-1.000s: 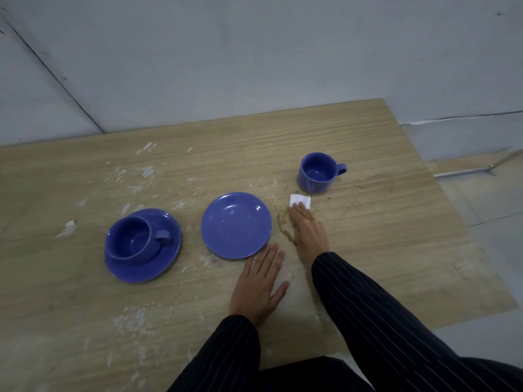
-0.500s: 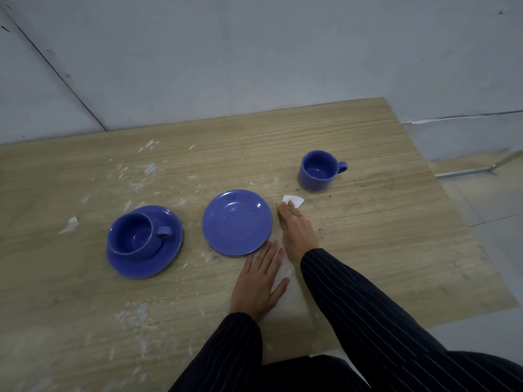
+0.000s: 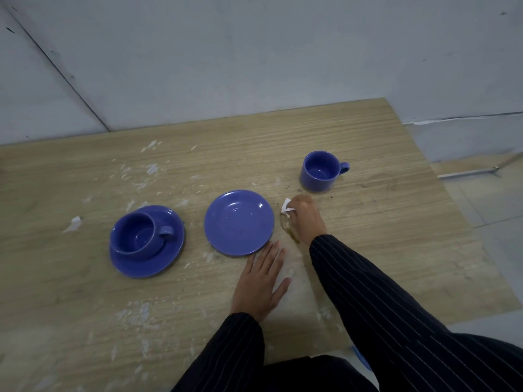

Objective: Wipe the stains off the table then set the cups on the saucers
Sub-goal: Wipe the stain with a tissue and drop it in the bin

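Note:
My right hand [image 3: 307,219] presses a small white tissue [image 3: 286,206] on the wooden table [image 3: 382,236], just right of the empty blue saucer [image 3: 239,222]. A brown stain [image 3: 290,232] shows beside that hand. A blue cup [image 3: 321,171] stands alone behind my right hand, handle to the right. At the left, a second blue cup [image 3: 138,233] sits on its own saucer [image 3: 135,263]. My left hand [image 3: 260,281] lies flat on the table, fingers apart, just in front of the empty saucer.
White flecks and smears [image 3: 150,168] are scattered over the left and near parts of the table. A white scrap [image 3: 74,222] lies at the far left. The table's right edge drops to a tiled floor [image 3: 486,199]. A grey wall stands behind.
My right hand has slid the tissue back to the right and away, uncovering the brown stain again. My left hand has stayed flat in place.

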